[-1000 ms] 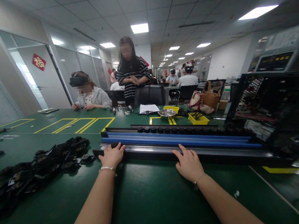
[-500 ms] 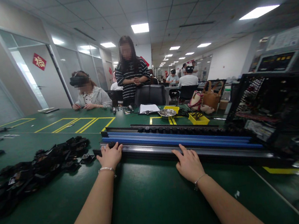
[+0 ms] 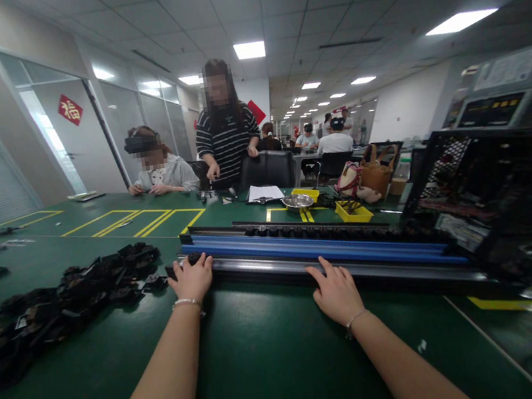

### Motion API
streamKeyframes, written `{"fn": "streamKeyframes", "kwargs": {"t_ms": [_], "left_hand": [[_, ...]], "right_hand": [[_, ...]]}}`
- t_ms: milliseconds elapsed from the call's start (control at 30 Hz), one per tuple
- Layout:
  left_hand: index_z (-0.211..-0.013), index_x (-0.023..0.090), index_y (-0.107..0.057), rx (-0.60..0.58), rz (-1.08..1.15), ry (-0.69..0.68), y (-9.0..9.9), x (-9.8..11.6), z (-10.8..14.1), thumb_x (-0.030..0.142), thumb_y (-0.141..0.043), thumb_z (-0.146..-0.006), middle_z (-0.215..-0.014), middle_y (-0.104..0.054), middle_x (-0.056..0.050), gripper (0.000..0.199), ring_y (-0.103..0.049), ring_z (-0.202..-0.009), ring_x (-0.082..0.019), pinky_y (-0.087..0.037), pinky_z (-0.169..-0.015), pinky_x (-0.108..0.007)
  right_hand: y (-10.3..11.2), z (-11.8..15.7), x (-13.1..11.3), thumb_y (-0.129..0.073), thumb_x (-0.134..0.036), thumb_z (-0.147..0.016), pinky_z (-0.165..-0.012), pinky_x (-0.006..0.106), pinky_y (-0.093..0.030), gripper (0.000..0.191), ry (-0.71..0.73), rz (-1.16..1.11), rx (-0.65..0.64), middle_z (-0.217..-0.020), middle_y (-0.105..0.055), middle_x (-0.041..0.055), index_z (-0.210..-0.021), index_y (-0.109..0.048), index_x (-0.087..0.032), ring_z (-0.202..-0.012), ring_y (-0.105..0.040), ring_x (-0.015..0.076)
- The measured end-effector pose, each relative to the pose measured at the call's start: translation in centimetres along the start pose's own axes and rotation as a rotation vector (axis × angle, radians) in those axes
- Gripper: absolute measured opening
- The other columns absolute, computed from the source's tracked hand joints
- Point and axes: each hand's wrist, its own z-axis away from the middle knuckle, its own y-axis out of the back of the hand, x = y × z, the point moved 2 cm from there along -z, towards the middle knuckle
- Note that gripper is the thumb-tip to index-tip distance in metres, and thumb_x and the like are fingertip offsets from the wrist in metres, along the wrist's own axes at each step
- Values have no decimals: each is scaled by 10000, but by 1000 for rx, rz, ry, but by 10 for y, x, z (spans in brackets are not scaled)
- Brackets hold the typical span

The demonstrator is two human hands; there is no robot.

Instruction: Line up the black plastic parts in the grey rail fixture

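A long silver metal rail [image 3: 266, 268] lies across the green table in front of me, with a dark base along its near side. At its left end, my left hand [image 3: 193, 281] is closed around a small black part [image 3: 196, 258], whose top shows between the fingers. My right hand [image 3: 338, 290] rests on the near edge of the rail, fingers apart, index finger extended onto the metal. Just behind the silver rail runs a blue rail [image 3: 303, 245]. Several small black parts are lined up on a dark rail [image 3: 330, 230] farther back.
A heap of black plastic parts [image 3: 81, 297] spreads over the table at left. Beyond the rails are a metal bowl [image 3: 297, 201] and a yellow tray [image 3: 354, 211]. An open computer case [image 3: 475, 195] stands at right. Two people are across the table.
My left hand has shifted slightly left along the rail with the black part; my right hand stays put. The standing person has parted their clasped hands and moved a little left.
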Motion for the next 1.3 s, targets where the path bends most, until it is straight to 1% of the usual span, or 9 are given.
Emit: {"fn": "streamKeyframes", "kwargs": {"t_ms": [267,500,700,1067,1300], "left_hand": [[-1284,397,-488,8,10,18,3,-4,-2,583,-220,-851,-1457,-338,-46,542,-152,-1361,-370,-182,-1019,-631],[-1282,391,-493,1,14,23,7,-7,-3,570,-199,-858,-1453,-337,-71,547,-140,-1364,-372,-178,-1019,-629],[-1265,390,-513,20,19,25,10,-11,-6,554,-234,-859,-1432,-369,-79,519,-163,-1353,-387,-195,-1000,-643],[-1280,391,-495,22,-14,29,9,-17,-10,554,-212,-862,-1430,-372,-64,531,-166,-1357,-369,-190,-1016,-610],[-1283,391,-492,38,-45,8,8,-22,-15,556,-186,-865,-1420,-377,-78,544,-187,-1349,-370,-197,-1017,-595]], "right_hand": [[-2,-1,1,-474,-182,-748,-1004,391,-217,508,-2,2,-4,-1418,-373,106,-1241,-518,-295,-1116,-470,229],[0,-1,0,-464,-178,-754,-1006,391,-215,511,-5,-2,-15,-1418,-372,106,-1248,-512,-298,-1125,-466,228],[0,-1,0,-469,-178,-753,-1009,394,-215,509,-9,-1,-15,-1419,-373,97,-1246,-515,-297,-1126,-468,228],[0,-1,0,-475,-184,-752,-1010,395,-219,511,-1,1,-7,-1417,-376,105,-1251,-516,-285,-1122,-469,228],[1,-1,0,-465,-189,-759,-1009,390,-211,508,-12,-10,-34,-1425,-367,100,-1254,-508,-292,-1134,-463,229]]}}
